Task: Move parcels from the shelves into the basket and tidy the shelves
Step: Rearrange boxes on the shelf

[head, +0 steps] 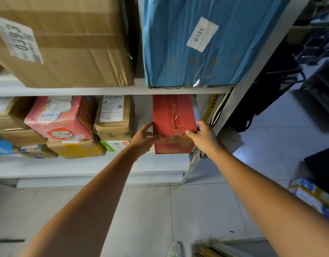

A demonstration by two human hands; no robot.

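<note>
Red parcel [174, 117]: left hand [144, 139] and right hand [204, 137] grip its edges, bare shelf [142, 115] leftward.

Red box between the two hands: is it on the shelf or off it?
On the shelf. The red box sits on the lower shelf, the left hand and right hand gripping its sides.

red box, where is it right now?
Head view: the red box sits at the right end of the lower shelf, under the blue-wrapped parcel, gripped between the left hand and right hand.
</note>
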